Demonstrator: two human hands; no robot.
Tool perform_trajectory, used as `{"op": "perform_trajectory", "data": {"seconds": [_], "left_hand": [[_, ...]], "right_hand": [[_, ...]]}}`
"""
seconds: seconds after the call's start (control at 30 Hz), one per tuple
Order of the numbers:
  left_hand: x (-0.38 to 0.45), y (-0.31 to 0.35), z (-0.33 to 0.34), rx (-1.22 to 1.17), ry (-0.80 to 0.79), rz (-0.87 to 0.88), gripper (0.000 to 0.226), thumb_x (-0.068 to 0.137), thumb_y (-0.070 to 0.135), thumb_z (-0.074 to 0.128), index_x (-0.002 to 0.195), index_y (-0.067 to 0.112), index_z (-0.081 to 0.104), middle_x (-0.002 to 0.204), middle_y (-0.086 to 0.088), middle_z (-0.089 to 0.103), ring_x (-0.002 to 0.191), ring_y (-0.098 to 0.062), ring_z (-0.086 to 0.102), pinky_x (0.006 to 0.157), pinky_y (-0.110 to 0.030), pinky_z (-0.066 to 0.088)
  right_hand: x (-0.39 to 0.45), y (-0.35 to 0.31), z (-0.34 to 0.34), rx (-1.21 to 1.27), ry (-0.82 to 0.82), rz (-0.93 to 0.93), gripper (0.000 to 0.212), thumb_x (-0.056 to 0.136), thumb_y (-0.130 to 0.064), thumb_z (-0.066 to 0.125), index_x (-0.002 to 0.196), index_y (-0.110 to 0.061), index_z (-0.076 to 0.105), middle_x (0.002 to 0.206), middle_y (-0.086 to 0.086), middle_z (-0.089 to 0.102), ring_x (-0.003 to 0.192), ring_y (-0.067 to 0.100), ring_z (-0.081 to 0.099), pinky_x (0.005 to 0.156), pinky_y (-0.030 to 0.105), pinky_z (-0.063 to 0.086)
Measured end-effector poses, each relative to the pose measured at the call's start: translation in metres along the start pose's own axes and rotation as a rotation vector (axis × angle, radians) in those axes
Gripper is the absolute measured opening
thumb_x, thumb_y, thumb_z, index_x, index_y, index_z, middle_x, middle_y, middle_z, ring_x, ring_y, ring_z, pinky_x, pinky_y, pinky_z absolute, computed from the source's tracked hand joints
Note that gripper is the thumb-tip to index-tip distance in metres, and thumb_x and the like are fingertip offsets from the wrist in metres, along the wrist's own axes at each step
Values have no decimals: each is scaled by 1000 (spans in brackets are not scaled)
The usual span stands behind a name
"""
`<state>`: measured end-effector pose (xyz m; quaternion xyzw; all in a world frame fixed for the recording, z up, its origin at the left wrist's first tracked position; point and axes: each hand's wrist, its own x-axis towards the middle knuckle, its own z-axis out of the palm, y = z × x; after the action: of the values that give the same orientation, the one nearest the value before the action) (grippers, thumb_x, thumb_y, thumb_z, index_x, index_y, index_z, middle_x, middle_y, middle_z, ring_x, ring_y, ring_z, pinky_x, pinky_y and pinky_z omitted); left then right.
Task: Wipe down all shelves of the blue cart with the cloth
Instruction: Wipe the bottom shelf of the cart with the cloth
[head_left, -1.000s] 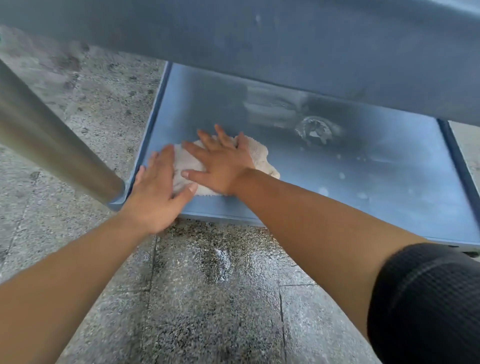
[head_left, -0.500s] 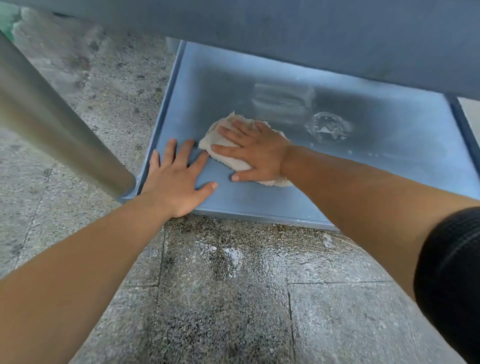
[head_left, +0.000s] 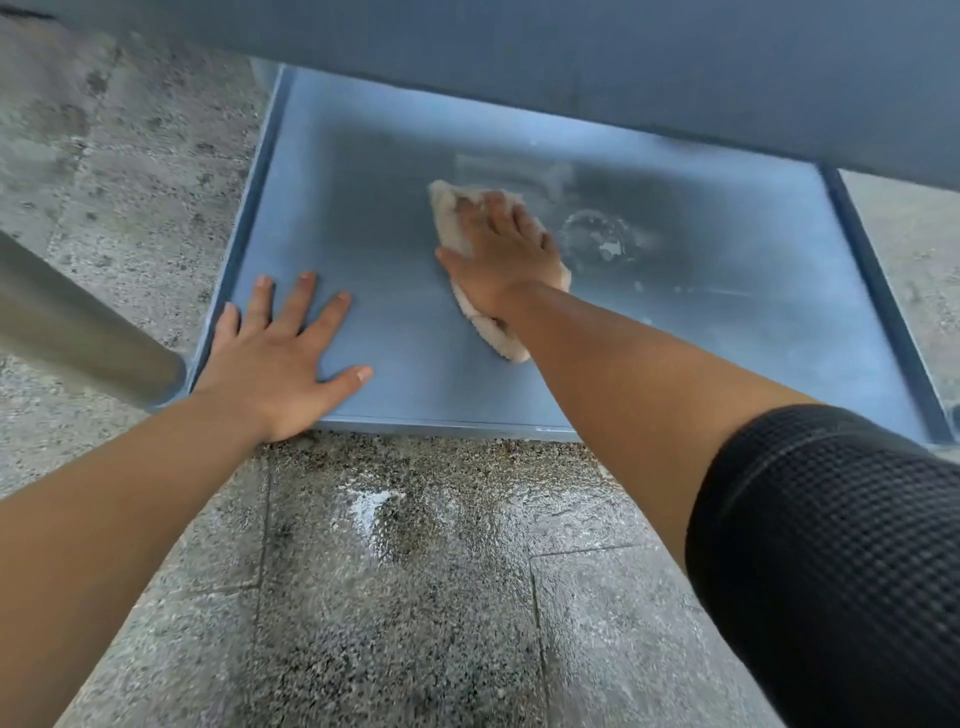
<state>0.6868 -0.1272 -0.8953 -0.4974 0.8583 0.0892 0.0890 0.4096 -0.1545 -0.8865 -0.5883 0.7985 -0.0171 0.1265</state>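
Note:
The blue cart's bottom shelf (head_left: 727, 332) lies low over the floor, dusty and streaked, with a whitish ring mark (head_left: 597, 239) right of centre. My right hand (head_left: 501, 249) presses flat on a beige cloth (head_left: 491, 332) near the shelf's middle, just left of that ring. My left hand (head_left: 283, 358) rests palm down with fingers spread on the shelf's front left corner, holding nothing. The upper shelf (head_left: 623, 62) overhangs the far part and hides the back of the bottom shelf.
A grey metal cart leg (head_left: 78, 332) slants in from the left to the front left corner. The speckled stone floor (head_left: 405, 571) in front of the cart is wet, with a white residue patch (head_left: 371, 506). Raised rims edge the shelf's left and right sides.
My right hand has slid the cloth from the front left corner away and to the right, toward the shelf's middle. My left hand came off the cloth and stays planted at the corner.

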Motion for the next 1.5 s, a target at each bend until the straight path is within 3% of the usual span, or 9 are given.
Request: {"op": "perform_trajectory", "data": {"seconds": [0.13, 0.27, 0.33, 0.47, 0.6, 0.97, 1.23, 1.37, 1.5], "left_hand": [[-1, -1, -4, -7, -22, 10, 87, 71, 89, 3, 145, 49, -18, 160, 8, -23, 146, -33, -16, 116, -55, -1], [4, 9, -10, -57, 24, -40, 86, 73, 88, 22, 146, 46, 6, 159, 4, -1, 145, -37, -2, 112, -65, 6], [9, 28, -13, -62, 83, -53, 82, 75, 83, 31, 145, 42, 19, 156, -1, 11, 143, -36, 4, 107, -71, 11], [18, 70, -4, 11, 50, 36, 83, 74, 86, 15, 147, 49, 2, 161, 4, -4, 146, -34, -5, 105, -73, 8], [22, 70, 3, 27, 36, 21, 84, 70, 89, 1, 145, 52, -11, 161, 9, -15, 147, -30, -13, 107, -72, 4], [17, 68, 1, 36, 4, 32, 80, 73, 88, 0, 142, 53, -19, 160, 10, -20, 146, -28, -16, 108, -70, 5], [18, 69, 1, 47, 8, 30, 83, 71, 90, -3, 144, 52, -16, 160, 9, -19, 146, -28, -14, 107, -70, 6], [17, 72, 0, 54, -1, 19, 83, 72, 89, 1, 144, 52, -16, 161, 9, -17, 146, -28, -14, 108, -70, 6], [18, 72, -1, 44, -10, 26, 83, 73, 89, 4, 145, 51, -12, 161, 9, -14, 147, -29, -14, 107, -72, 6]], "right_hand": [[12, 78, -17, 36, -56, 282, 81, 79, -77, 22, 151, -45, 4, 165, -7, -4, 151, 25, -6, 114, 57, 8], [22, 122, -48, 86, -181, 27, 80, 73, -81, 25, 146, -56, 1, 165, -4, 3, 150, 33, 4, 115, 61, 11], [19, 131, -53, -173, -121, -164, 83, 68, -86, 31, 140, -61, -2, 165, -6, 0, 150, 29, 6, 111, 65, 17], [5, 126, -30, -377, -111, -466, 85, 76, -85, 16, 151, -48, 7, 166, -4, -3, 151, 21, -4, 115, 61, 8], [8, 115, -19, -244, -40, -309, 79, 79, -82, 19, 151, -47, 15, 165, -10, 2, 152, 17, 0, 120, 54, 7], [-14, 179, -39, 70, -97, 640, 87, 80, -81, 23, 154, -37, 13, 165, 4, -10, 151, 29, -8, 119, 54, -2], [-82, 227, -51, -160, -253, 531, 118, 57, -96, 19, 153, -26, 11, 161, 22, 12, 150, 39, -1, 119, 57, 7], [-97, 223, -48, 4, -82, 517, 119, 52, -103, 26, 151, -44, 0, 165, 10, -2, 149, 38, -7, 114, 68, 7], [-94, 201, -34, 64, -127, 535, 111, 61, -98, 29, 153, -45, -4, 164, 8, -16, 144, 46, -22, 112, 67, -11]]}}
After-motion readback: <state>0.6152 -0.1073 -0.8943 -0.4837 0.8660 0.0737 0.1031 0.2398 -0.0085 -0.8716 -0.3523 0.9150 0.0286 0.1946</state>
